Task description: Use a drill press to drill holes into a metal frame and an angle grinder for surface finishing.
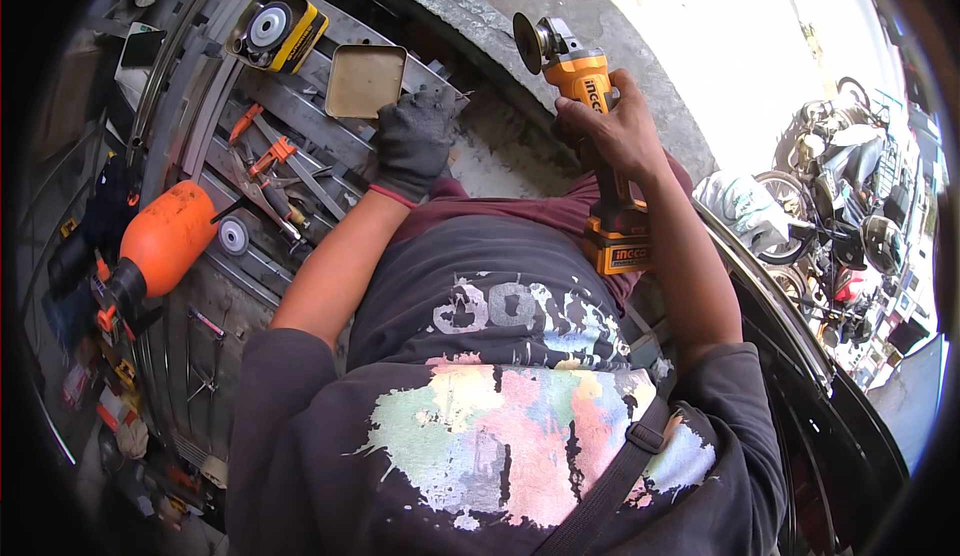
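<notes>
My bare right hand [618, 128] is wrapped round a yellow-and-black cordless angle grinder [582, 74]. Its disc [527, 44] points up and away from me, and the battery [617, 246] hangs down by my thigh. On my left hand [414, 139] is a dark work glove with a red cuff. Its fingers are curled closed beside the corner of a shallow tan tin lid [366, 80]; what they hold, if anything, is hidden. Just beyond the lid, a yellow-and-black tin [279, 31] holds grinding discs.
Left of my forearm lie orange-handled clamps [268, 154], a small white-centred wheel [233, 236] and an orange rounded container [168, 238] on metal bars. Cluttered tools [125, 396] fill the lower left. Parked motorcycles [835, 171] stand outside at right.
</notes>
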A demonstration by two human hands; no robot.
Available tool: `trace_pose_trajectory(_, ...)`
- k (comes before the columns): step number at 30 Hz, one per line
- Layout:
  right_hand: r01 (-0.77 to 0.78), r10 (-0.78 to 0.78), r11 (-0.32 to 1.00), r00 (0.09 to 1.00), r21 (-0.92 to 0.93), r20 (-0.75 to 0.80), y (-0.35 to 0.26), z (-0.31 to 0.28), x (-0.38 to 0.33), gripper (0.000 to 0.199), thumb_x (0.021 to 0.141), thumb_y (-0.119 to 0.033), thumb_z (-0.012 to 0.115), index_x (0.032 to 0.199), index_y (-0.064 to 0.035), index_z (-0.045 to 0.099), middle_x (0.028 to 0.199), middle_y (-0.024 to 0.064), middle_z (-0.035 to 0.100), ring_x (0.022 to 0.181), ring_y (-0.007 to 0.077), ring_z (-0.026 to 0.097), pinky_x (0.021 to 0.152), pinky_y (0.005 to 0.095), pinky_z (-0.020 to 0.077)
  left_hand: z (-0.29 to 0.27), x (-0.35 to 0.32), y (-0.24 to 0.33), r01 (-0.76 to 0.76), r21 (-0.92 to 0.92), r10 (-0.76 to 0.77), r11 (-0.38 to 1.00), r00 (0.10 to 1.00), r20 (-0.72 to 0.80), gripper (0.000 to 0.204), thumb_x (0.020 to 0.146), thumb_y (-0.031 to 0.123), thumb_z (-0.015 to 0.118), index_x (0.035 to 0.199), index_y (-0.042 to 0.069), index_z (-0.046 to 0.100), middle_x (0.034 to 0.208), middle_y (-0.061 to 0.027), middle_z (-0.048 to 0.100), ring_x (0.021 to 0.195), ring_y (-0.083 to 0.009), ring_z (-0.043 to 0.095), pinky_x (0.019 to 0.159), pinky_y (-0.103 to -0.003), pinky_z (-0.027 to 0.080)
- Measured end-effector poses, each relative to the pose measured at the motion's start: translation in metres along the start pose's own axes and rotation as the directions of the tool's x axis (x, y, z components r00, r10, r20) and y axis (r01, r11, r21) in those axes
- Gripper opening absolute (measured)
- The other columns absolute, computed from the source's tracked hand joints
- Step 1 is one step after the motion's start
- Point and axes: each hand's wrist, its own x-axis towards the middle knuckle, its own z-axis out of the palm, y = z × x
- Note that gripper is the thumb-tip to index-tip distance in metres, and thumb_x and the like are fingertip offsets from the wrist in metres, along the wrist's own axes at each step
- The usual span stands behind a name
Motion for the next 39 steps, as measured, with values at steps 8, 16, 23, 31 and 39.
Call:
trace_pose_trajectory(8,0.070,-0.074,0.997,0.958,-0.025,-0.276,-0.021,-0.011,-0.003,0.084,0.080,-0.053,0.094,0.130,0.0056,0.062,0.094,0.0215,0.077,0.083,0.0289,0.078,0.077,0.0409,0.0623,-0.020,0.001,0.001,-0.090,-0.115,0.085,0.989,0.995,-0.049,0.043,0.092,0.032,0.083,0.128,0.010,0.076,0.113,-0.0115,0.077,0.095,-0.0329,0.074,0.079,-0.048,0.058)
trace_pose_trajectory(16,0.172,-0.087,0.973,0.891,0.155,-0.445,-0.061,-0.019,-0.013,0.069,0.087,-0.048,0.093,0.117,0.0042,0.060,0.088,0.0125,0.075,0.070,0.0154,0.074,0.060,0.0296,0.0601,-0.108,0.016,0.058,0.089,-0.772,0.061,0.629,0.985,0.163,0.072,0.095,0.031,0.084,0.155,0.003,0.056,0.137,-0.0206,0.071,0.124,-0.0358,0.070,0.107,-0.043,0.055)
trace_pose_trajectory(23,0.181,-0.246,0.358,0.965,0.916,-0.094,-0.094,-0.030,-0.019,0.067,0.107,-0.063,0.059,0.132,-0.0006,0.057,0.098,0.0146,0.069,0.074,0.0250,0.072,0.069,0.0423,0.0609,-0.157,0.044,0.084,0.596,-0.793,0.265,-0.125,0.790,0.552,0.100,0.088,0.032,0.092,0.167,-0.001,0.039,0.143,-0.0154,0.068,0.130,-0.0239,0.068,0.108,-0.040,0.057)
trace_pose_trajectory(31,0.009,-0.335,0.018,0.942,1.000,-0.002,-0.107,-0.040,-0.039,0.065,0.110,-0.070,0.046,0.131,-0.0092,0.057,0.102,0.0158,0.067,0.077,0.0306,0.069,0.073,0.0487,0.0601,-0.168,0.045,0.053,0.588,-0.779,0.423,-0.216,0.776,0.468,0.085,0.101,0.022,0.078,0.171,0.000,0.034,0.154,-0.0114,0.063,0.134,-0.0201,0.065,0.113,-0.037,0.053)
trace_pose_trajectory(39,0.497,-0.319,0.408,0.863,0.766,-0.391,-0.110,-0.035,-0.055,0.052,0.111,-0.051,0.055,0.125,-0.0004,0.056,0.107,0.0183,0.065,0.080,0.0249,0.071,0.071,0.0442,0.0605,-0.204,0.048,0.082,0.562,-0.784,0.271,-0.266,0.824,0.498,0.088,0.101,0.010,0.076,0.174,0.007,0.027,0.157,-0.0107,0.060,0.136,-0.0213,0.064,0.116,-0.039,0.053)
